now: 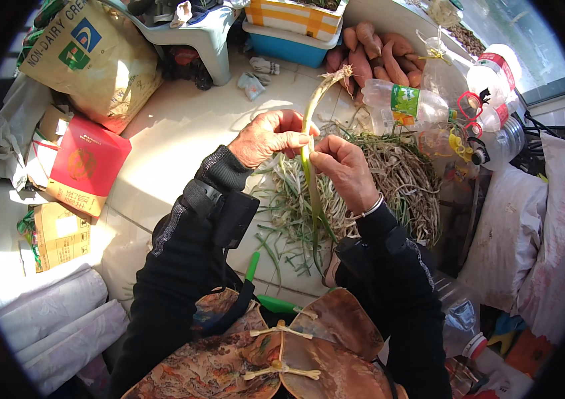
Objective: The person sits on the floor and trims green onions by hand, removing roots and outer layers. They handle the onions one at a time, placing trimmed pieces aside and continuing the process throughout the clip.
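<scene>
My left hand (275,138) pinches a long green onion (311,112) between thumb and fingers. Its rooted white end points up and bends to the right, while its green leaves hang down. Just to the right, my right hand (343,167) grips the same stalk a little lower, with the fingertips of both hands close together. Below and behind the hands, cut green leaves and pale peelings (290,199) lie in a loose heap on the tiled floor. Against the heap's right side rests a large bundle of green onions (405,184) with dry, brownish outer leaves.
Sweet potatoes (392,57) are piled beyond the onions, beside a blue plastic tub (282,47). Plastic bottles (405,99) and white sacks (507,239) stand at right. A red gift box (90,159), a large paper sack (98,65) and a plastic stool (187,37) are at left and top.
</scene>
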A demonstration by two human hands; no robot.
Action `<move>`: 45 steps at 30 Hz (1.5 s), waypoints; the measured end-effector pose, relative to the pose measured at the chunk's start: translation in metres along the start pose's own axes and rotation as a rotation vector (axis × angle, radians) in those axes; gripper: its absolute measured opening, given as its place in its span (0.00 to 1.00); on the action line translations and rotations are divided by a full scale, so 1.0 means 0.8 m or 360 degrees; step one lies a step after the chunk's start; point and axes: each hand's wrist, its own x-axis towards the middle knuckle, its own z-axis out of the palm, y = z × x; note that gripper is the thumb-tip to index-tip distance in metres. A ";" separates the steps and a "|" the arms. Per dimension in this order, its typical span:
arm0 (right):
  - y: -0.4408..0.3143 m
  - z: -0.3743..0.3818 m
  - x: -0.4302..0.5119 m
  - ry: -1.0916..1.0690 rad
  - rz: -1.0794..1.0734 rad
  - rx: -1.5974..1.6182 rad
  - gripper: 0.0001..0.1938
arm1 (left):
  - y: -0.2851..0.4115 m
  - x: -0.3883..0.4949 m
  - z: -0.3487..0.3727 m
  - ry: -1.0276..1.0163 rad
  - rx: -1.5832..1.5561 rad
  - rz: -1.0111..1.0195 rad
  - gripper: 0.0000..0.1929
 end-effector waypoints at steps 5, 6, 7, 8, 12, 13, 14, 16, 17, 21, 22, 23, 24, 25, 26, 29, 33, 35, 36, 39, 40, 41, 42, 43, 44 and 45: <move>0.005 0.003 -0.001 0.0306 -0.0063 -0.0091 0.06 | -0.013 0.003 0.013 0.0224 0.0047 0.0008 0.12; 0.005 0.003 -0.002 0.0339 -0.0022 0.0038 0.05 | -0.014 0.004 0.011 0.0277 0.0092 -0.0014 0.12; 0.004 0.004 -0.002 0.0387 -0.0044 0.0194 0.05 | -0.015 0.004 0.007 0.0314 0.0114 -0.0006 0.12; 0.002 0.003 -0.002 0.0426 -0.0054 0.0339 0.04 | -0.017 0.005 0.004 0.0377 0.0143 -0.0022 0.12; -0.006 -0.010 0.001 0.0406 -0.0100 0.0619 0.04 | -0.019 0.004 -0.013 0.0577 0.0045 0.0070 0.11; -0.008 -0.016 0.000 0.0343 -0.0067 0.0675 0.03 | -0.018 0.003 -0.018 0.0641 -0.0003 0.0084 0.11; -0.011 -0.022 -0.002 0.0275 -0.0097 0.0720 0.03 | -0.015 0.001 -0.024 0.0705 -0.0061 0.0091 0.12; -0.016 -0.033 -0.003 0.0252 -0.0217 0.0688 0.03 | -0.006 -0.003 -0.041 0.0822 -0.0276 0.0143 0.11; -0.020 -0.040 -0.004 0.0257 -0.0275 0.0679 0.03 | 0.000 -0.006 -0.049 0.0877 -0.0411 0.0233 0.10; -0.037 -0.073 -0.012 0.0528 -0.0376 0.0821 0.03 | 0.018 -0.027 -0.082 0.1241 -0.0503 0.0453 0.10; -0.039 -0.082 -0.013 0.0567 -0.0392 0.0777 0.03 | 0.020 -0.032 -0.089 0.1262 -0.0510 0.0474 0.11; -0.040 -0.091 -0.014 0.0614 -0.0420 0.0773 0.03 | 0.021 -0.037 -0.095 0.1278 -0.0510 0.0524 0.12; -0.041 -0.101 -0.015 0.0726 -0.0425 0.0745 0.04 | 0.020 -0.041 -0.100 0.1340 -0.0445 0.0569 0.12; -0.041 -0.112 -0.018 0.0806 -0.0442 0.0737 0.04 | 0.022 -0.046 -0.109 0.1427 -0.0427 0.0628 0.12; -0.040 -0.124 -0.021 0.0857 -0.0501 0.0752 0.04 | 0.024 -0.053 -0.118 0.1513 -0.0465 0.0631 0.12; -0.035 -0.155 -0.024 0.1120 -0.0491 0.0775 0.05 | 0.027 -0.071 -0.144 0.1616 -0.0560 0.0745 0.13; -0.034 -0.165 -0.025 0.1111 -0.0465 0.0807 0.06 | 0.026 -0.079 -0.153 0.1697 -0.0524 0.0760 0.13; -0.031 -0.141 -0.019 0.0853 -0.0399 0.0793 0.05 | 0.026 -0.077 -0.146 0.1704 -0.0506 0.0736 0.12; -0.027 -0.120 -0.016 0.0720 -0.0307 0.0770 0.05 | 0.026 -0.075 -0.141 0.1660 -0.0501 0.0704 0.12; -0.016 -0.053 -0.009 0.0177 0.0119 0.0353 0.04 | 0.026 -0.066 -0.126 0.1464 -0.0482 0.0655 0.11; -0.012 -0.033 -0.009 0.0079 0.0150 0.0094 0.06 | 0.025 -0.060 -0.120 0.1409 -0.0471 0.0602 0.11; -0.009 -0.018 -0.011 -0.0037 0.0169 -0.0111 0.09 | 0.022 -0.054 -0.112 0.1349 -0.0458 0.0554 0.10; -0.011 -0.011 -0.009 0.0080 0.0086 -0.0265 0.11 | 0.017 -0.048 -0.102 0.1241 -0.0423 0.0511 0.10; -0.013 -0.007 -0.006 0.0149 -0.0023 -0.0375 0.12 | 0.012 -0.040 -0.091 0.1123 -0.0360 0.0381 0.10; -0.015 -0.007 -0.004 0.0234 -0.0092 -0.0483 0.13 | 0.005 -0.032 -0.078 0.0993 -0.0266 0.0322 0.11; -0.019 -0.011 -0.002 0.0257 -0.0062 -0.0405 0.13 | -0.004 -0.024 -0.061 0.0882 -0.0185 0.0222 0.12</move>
